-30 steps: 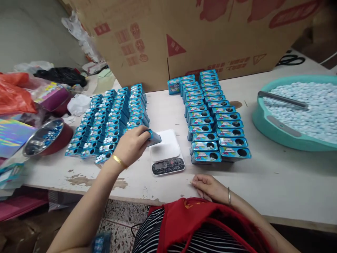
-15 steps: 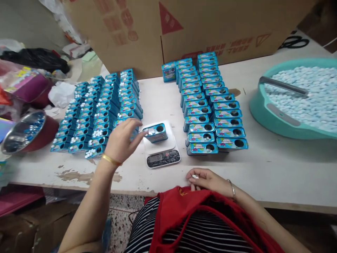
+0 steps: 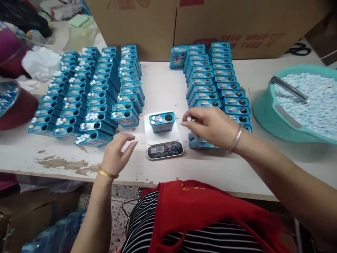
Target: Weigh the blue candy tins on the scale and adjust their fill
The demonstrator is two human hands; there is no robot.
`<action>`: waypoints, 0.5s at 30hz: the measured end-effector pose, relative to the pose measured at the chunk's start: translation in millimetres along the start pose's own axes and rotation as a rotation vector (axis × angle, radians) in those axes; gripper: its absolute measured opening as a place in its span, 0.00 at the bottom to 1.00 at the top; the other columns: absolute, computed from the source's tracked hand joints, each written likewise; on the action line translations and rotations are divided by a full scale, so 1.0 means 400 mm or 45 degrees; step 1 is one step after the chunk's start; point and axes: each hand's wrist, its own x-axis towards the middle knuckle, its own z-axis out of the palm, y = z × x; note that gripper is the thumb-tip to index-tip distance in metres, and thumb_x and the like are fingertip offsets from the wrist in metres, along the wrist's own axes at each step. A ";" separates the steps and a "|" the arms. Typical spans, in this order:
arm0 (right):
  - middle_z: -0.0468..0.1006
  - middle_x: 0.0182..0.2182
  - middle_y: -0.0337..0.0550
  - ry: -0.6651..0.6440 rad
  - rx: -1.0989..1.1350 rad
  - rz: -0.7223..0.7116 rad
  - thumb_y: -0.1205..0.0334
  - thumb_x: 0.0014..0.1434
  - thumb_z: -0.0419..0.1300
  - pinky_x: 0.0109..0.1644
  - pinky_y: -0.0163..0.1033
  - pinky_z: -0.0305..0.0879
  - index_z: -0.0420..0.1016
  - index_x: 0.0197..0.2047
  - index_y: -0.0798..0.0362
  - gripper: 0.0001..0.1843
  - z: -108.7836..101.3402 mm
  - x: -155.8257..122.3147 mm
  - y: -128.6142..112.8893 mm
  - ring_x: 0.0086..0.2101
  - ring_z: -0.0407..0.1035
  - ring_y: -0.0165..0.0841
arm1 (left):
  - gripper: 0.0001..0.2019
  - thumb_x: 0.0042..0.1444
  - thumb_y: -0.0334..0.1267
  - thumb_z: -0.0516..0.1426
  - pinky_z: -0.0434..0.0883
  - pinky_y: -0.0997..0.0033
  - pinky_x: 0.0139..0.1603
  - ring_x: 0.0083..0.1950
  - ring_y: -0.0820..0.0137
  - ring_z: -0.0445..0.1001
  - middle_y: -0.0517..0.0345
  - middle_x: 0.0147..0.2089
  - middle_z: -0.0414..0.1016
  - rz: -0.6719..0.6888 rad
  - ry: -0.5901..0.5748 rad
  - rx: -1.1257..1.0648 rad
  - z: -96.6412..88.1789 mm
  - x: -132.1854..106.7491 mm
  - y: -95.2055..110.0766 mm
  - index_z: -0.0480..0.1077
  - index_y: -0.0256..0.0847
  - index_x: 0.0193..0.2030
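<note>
The right hand (image 3: 210, 126) is raised just right of the small scale (image 3: 163, 138), fingers curled, pinching a white candy (image 3: 189, 119) at its fingertips near the blue tin (image 3: 162, 122) that stands on the scale's platform. The left hand (image 3: 116, 156) is lifted a little over the counter (image 3: 263, 168) by the near edge, just left of the scale, palm down, fingers loosely spread and holding nothing. The tin on the scale has a few white candies lying on its top beside the round hole, and the display shows a reading. Toward the left side of the counter stand rows of tins (image 3: 89, 91), many with candies resting on top, which look already handled; right of the scale more rows of tins (image 3: 218, 80) show bare tops and dark holes, seemingly still to be done. A teal basin (image 3: 265, 112) at the right edge is heaped with pale candies, a metal scoop lying in it. Cardboard boxes (image 3: 210, 24) line the far edge.
</note>
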 end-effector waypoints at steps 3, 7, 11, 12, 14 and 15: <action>0.65 0.18 0.35 0.066 -0.145 -0.126 0.52 0.61 0.57 0.37 0.35 0.64 0.75 0.33 0.60 0.18 0.006 0.086 -0.007 0.25 0.67 0.26 | 0.06 0.60 0.39 0.55 0.70 0.68 0.46 0.43 0.70 0.73 0.55 0.39 0.75 0.059 0.070 -0.024 -0.004 0.019 0.008 0.69 0.39 0.40; 0.64 0.20 0.36 -0.003 -0.258 -0.145 0.61 0.57 0.62 0.43 0.38 0.65 0.76 0.32 0.58 0.08 0.041 0.151 -0.001 0.31 0.69 0.30 | 0.05 0.59 0.36 0.55 0.70 0.69 0.46 0.44 0.71 0.73 0.56 0.39 0.75 0.131 0.164 -0.062 0.002 0.046 0.030 0.69 0.40 0.41; 0.67 0.25 0.39 -0.012 -0.360 -0.189 0.63 0.54 0.64 0.44 0.38 0.65 0.76 0.33 0.58 0.06 0.068 0.169 -0.004 0.33 0.68 0.31 | 0.10 0.60 0.38 0.54 0.70 0.64 0.52 0.50 0.68 0.72 0.52 0.47 0.73 0.148 0.246 -0.044 0.028 0.068 0.056 0.68 0.42 0.48; 0.68 0.27 0.40 0.011 -0.372 -0.216 0.62 0.55 0.64 0.44 0.38 0.65 0.76 0.35 0.58 0.07 0.071 0.167 -0.007 0.33 0.68 0.30 | 0.13 0.60 0.40 0.54 0.69 0.61 0.54 0.53 0.66 0.70 0.51 0.51 0.72 0.151 0.250 -0.009 0.038 0.071 0.060 0.66 0.43 0.52; 0.70 0.32 0.42 0.060 -0.360 -0.259 0.61 0.56 0.62 0.43 0.36 0.65 0.76 0.39 0.58 0.10 0.067 0.156 -0.015 0.33 0.68 0.29 | 0.20 0.60 0.43 0.54 0.64 0.54 0.60 0.61 0.61 0.64 0.48 0.60 0.66 0.168 0.228 0.087 0.057 0.075 0.065 0.62 0.46 0.58; 0.71 0.34 0.43 0.087 -0.340 -0.266 0.61 0.58 0.61 0.43 0.36 0.65 0.76 0.41 0.58 0.10 0.061 0.148 -0.017 0.34 0.68 0.29 | 0.23 0.59 0.44 0.55 0.61 0.50 0.63 0.65 0.59 0.60 0.47 0.63 0.62 0.178 0.213 0.139 0.067 0.076 0.065 0.59 0.47 0.61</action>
